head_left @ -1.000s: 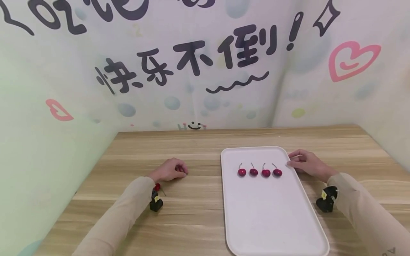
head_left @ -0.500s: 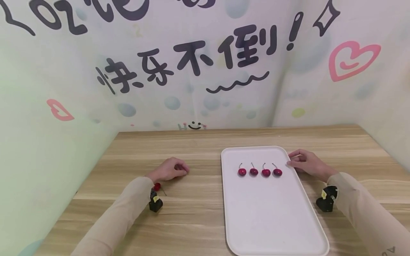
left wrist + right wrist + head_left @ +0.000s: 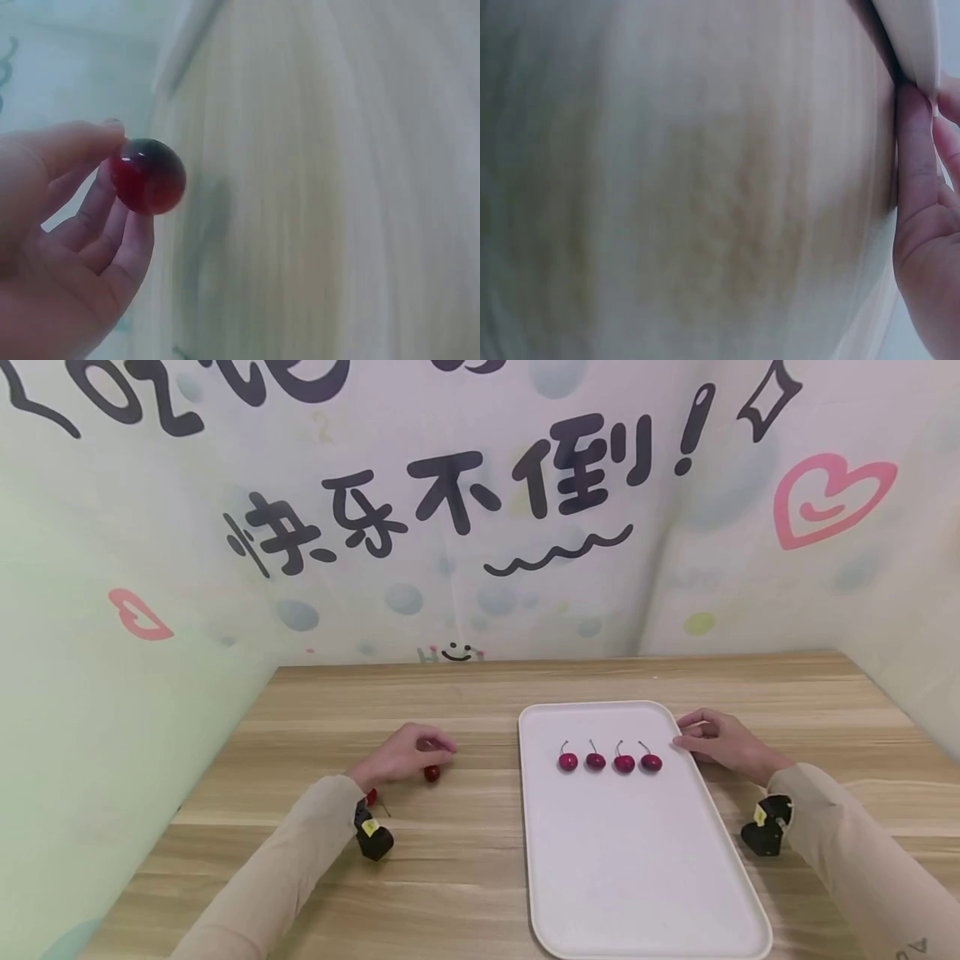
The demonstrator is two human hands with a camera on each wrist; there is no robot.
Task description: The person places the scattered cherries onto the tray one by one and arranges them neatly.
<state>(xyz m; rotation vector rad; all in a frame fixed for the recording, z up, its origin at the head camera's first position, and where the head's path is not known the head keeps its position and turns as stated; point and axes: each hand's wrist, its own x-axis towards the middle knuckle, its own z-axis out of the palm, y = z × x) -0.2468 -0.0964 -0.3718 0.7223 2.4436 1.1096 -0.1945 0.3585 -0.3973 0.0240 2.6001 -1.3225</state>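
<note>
In the head view, my left hand [image 3: 401,754] is over the wooden table, left of the white tray [image 3: 645,868]. It pinches a dark red cherry [image 3: 148,177] between thumb and fingertips; the left wrist view shows it raised above the wood. Another cherry [image 3: 371,797] with its stem lies on the table beside the left wrist, partly hidden by it. My right hand [image 3: 723,748] holds the tray's far right rim, its fingers set about the edge in the right wrist view. Several stemmed cherries [image 3: 596,762] lie in a row across the tray's far part.
The wooden table [image 3: 450,868] reaches back to a printed wall cloth [image 3: 450,593] with black writing. Black wrist cameras hang below both sleeves, the left one [image 3: 374,839] close beside the loose cherry.
My left hand has risen slightly and shifted right; the cherry in its fingers now shows below them. The right hand, tray and row of cherries stay put.
</note>
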